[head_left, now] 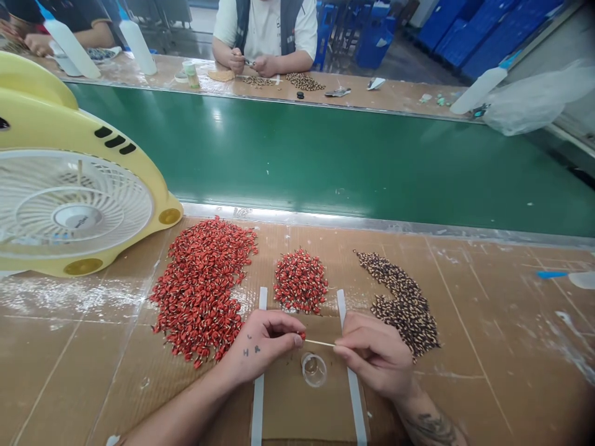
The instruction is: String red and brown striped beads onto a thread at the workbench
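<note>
Between the thumb and fingers of my left hand [269, 342] is a small red piece [302, 336], mostly covered by the fingertips. My right hand [376, 353] pinches a thin pale stick [320, 342], whose far end meets the red piece. Just below the stick, a small clear round cup [314, 370] stands on a cardboard sheet [304, 409] held by white tape strips. Beyond my hands lies a small heap of red pieces [301, 282] with pale tips. A larger red heap [202, 285] spreads to the left, and dark-and-cream small pieces [404, 297] form a curved pile on the right.
A yellow fan [79, 186] stands at the left. The green conveyor belt [325, 161] runs across, behind a metal edge. On the far side a person [267, 37] handles small parts, near white squeeze bottles [138, 46]. A blue-tipped tool [553, 274] lies at right.
</note>
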A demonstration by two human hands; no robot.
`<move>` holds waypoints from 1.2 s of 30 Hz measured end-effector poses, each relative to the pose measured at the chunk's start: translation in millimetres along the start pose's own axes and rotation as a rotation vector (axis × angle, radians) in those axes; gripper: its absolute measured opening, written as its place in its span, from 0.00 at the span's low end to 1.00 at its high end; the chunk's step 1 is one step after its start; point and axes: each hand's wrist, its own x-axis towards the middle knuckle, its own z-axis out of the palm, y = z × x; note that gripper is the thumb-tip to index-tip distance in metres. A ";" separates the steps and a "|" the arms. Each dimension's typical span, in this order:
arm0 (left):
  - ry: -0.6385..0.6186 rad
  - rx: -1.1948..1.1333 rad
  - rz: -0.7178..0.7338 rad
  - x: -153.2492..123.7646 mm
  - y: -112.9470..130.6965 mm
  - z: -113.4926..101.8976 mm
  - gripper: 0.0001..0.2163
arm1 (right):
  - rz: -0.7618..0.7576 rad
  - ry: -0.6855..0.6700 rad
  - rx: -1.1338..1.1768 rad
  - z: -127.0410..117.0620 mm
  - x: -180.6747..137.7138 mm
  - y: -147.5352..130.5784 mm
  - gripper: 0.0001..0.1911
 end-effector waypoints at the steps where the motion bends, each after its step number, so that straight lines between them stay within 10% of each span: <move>1: -0.003 -0.004 -0.003 -0.3 -0.2 0.0 0.04 | -0.003 -0.001 0.002 0.2 0.5 -0.1 0.04; 23: -0.014 -0.031 -0.009 -0.5 1.4 -2.2 0.05 | 0.027 -0.035 -0.027 -2.3 0.3 1.6 0.09; 29: -0.015 -0.046 -0.034 0.5 2.4 -2.4 0.06 | 0.015 -0.446 -0.106 -7.4 6.5 4.2 0.20; 36: -0.019 -0.021 -0.059 0.9 -2.4 -4.6 0.07 | 0.197 -0.107 -0.567 -76.9 5.6 17.5 0.08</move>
